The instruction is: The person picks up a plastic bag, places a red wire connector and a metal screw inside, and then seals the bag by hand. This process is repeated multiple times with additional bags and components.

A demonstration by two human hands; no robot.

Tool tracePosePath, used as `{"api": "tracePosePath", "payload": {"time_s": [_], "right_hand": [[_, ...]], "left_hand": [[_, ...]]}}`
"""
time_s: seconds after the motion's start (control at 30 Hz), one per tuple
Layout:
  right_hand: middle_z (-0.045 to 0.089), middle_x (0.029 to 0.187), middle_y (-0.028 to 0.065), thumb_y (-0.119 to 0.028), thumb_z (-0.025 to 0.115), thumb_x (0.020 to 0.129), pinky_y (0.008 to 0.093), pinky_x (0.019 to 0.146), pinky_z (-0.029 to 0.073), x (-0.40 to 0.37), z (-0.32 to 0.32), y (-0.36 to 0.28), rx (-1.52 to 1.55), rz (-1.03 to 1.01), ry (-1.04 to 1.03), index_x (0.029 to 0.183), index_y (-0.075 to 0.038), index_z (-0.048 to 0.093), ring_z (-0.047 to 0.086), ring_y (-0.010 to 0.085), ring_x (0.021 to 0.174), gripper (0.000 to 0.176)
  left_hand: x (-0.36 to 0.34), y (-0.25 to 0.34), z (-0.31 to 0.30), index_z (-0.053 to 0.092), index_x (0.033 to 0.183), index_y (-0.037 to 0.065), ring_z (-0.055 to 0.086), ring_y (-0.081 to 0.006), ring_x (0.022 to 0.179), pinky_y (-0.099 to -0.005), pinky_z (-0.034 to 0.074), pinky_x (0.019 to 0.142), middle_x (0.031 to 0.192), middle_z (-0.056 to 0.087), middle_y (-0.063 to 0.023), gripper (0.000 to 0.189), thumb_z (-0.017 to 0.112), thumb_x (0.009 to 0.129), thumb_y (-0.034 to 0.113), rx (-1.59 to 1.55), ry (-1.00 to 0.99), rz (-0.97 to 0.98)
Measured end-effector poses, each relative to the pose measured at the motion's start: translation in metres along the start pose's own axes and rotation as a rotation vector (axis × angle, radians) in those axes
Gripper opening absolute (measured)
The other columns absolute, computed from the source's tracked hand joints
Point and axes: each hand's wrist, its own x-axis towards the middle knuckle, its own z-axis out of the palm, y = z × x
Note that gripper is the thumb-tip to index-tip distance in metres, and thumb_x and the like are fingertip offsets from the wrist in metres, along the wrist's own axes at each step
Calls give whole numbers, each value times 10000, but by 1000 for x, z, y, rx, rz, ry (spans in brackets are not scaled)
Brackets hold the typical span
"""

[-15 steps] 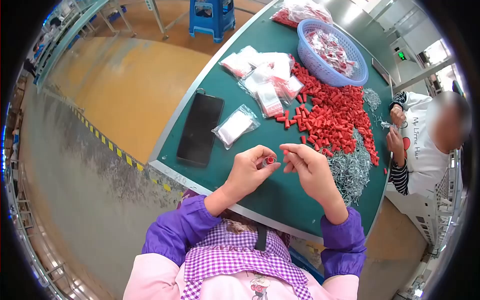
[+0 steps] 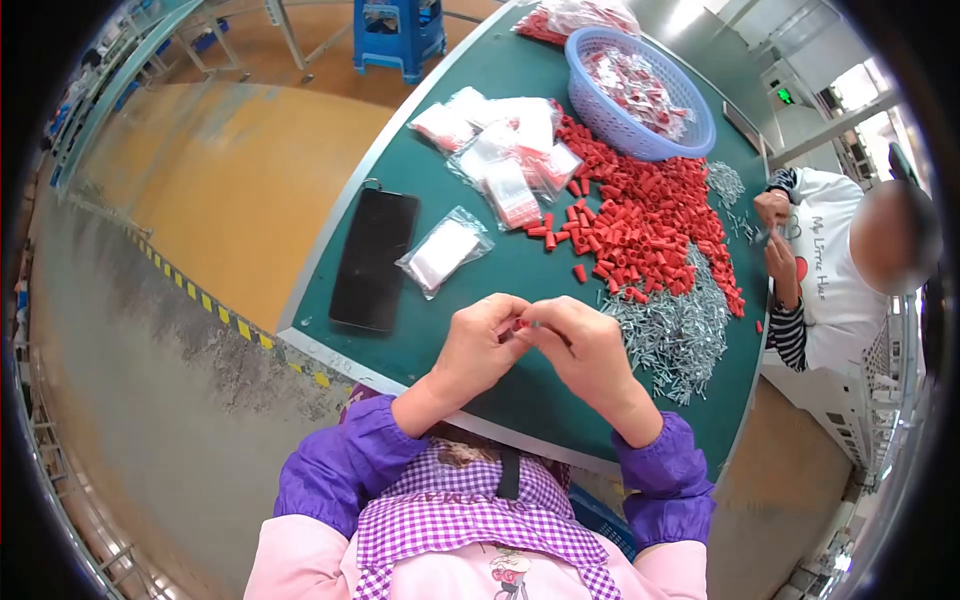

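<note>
My left hand is closed, thumb and fingers pinched round a small clear plastic bag that the fingers mostly hide. My right hand meets it, its fingertips pinched together at the bag's mouth. Between the fingertips shows a bit of a red plastic cap. Beyond the hands lies a heap of tapered red caps. A pile of silver screws spreads to the right of my right hand. Left of the caps are flat clear bags, and a filled white packet lies nearer my left hand.
A black phone lies near the left edge of the green table. A blue basket of packed bags stands at the back. A co-worker handles small items on the right. A blue stool stands on the floor.
My right hand has moved left, bringing the red cap to the bag in my left hand; the two hands now touch. The whole view has shifted slightly.
</note>
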Motion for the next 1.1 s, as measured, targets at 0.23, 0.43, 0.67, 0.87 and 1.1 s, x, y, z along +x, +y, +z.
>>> {"api": "tracePosePath", "payload": {"time_s": [0.23, 0.43, 0.67, 0.87, 1.1], "right_hand": [[628, 775, 44, -94, 670, 855, 257, 551, 445, -22, -4, 13, 169, 301, 191, 895, -19, 632, 571, 106, 628, 93], [606, 930, 37, -101, 662, 881, 200, 683, 462, -37, -5, 33, 540, 404, 196, 957, 14, 635, 573, 79, 822, 140], [589, 934, 47, -31, 660, 862, 242, 711, 497, -39, 2, 32, 862, 397, 127, 945, 28, 621, 594, 120, 838, 110], [563, 971, 45, -22, 654, 863, 245, 717, 496, -41, 2, 30, 849, 403, 134, 913, 28, 605, 589, 119, 806, 86], [544, 947, 40, -37, 645, 871, 235, 714, 433, -41, -19, 38, 527, 418, 209, 880, 5, 597, 524, 94, 803, 65]], "left_hand": [[1, 1, 1, 648, 1059, 5, 559, -95, 841, -226, 490, 696, 950, 557, -52, 278, 679, 787, -42, 59, -50, 71], [0, 5, 1, 587, 1199, 38, 555, -84, 869, -226, 490, 758, 952, 557, -36, 372, 660, 840, -20, -227, -158, -38], [-3, 14, 5, 359, 1393, 64, 582, -89, 875, -240, 508, 769, 949, 599, -53, 622, 648, 848, -21, -308, -217, -71], [-3, 21, 4, 398, 1337, 27, 598, -88, 822, -221, 505, 713, 982, 616, -62, 571, 664, 834, -18, -449, -238, -148], [-4, 19, 1, 552, 1208, 9, 567, -36, 714, -175, 459, 603, 1048, 617, -40, 424, 709, 814, 14, -224, -185, -150]]}}
